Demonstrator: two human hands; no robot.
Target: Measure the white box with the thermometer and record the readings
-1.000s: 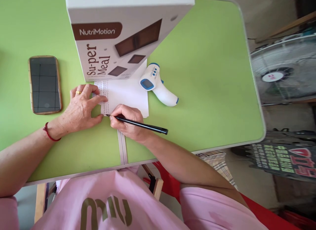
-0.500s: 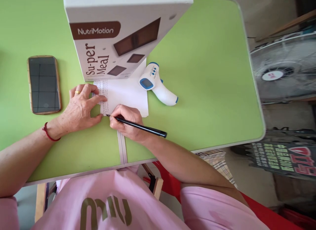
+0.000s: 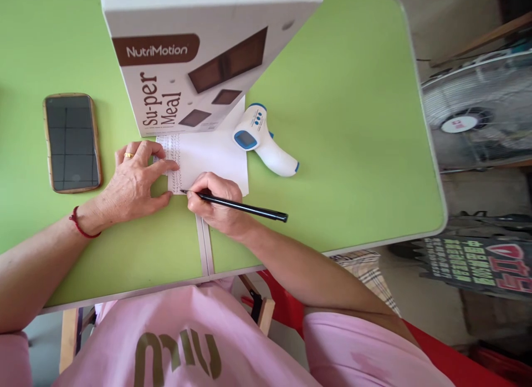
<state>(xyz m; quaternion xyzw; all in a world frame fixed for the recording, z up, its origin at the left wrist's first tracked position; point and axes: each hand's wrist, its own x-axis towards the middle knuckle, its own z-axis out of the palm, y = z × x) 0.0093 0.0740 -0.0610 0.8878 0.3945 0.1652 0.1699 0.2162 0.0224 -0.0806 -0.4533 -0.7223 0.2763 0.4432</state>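
1. Pale green spreads over the folding table (image 3: 353, 126), and past its right edge I see a fan (image 3: 469, 115) and a dark printed sign (image 3: 477, 262) lower down.
2. Set in from the table's near edge, by the metal seam, lies the white paper (image 3: 211, 154), with small rows of marks along its left side.
3. Bent fingers and all, the left hand (image 3: 135, 184) rests on the paper's left side, thumb apart from forefinger, gripping nothing.
4. From what I can see, the right hand (image 3: 218, 204) is closed around a black pen (image 3: 249, 208), whose tip is at the paper's near left part; whether it touches, I can't tell.
5. I'd judge the pen light, stiff and a little slick along its smooth barrel; low down, close to the tip, is the sensible place to hold it, and the fingers are there.
6. As for the paper, it looks thin, floppy and easily creased, so it is best held flat near its left edge.
7. Beyond the hands a tall white box (image 3: 208, 60) stands toward the table's far edge, hiding part of the paper.
8. Over the paper's right edge lies a white-and-blue thermometer (image 3: 266, 143), its handle toward the table's near right corner; a phone (image 3: 72, 143) lies left of the left hand.
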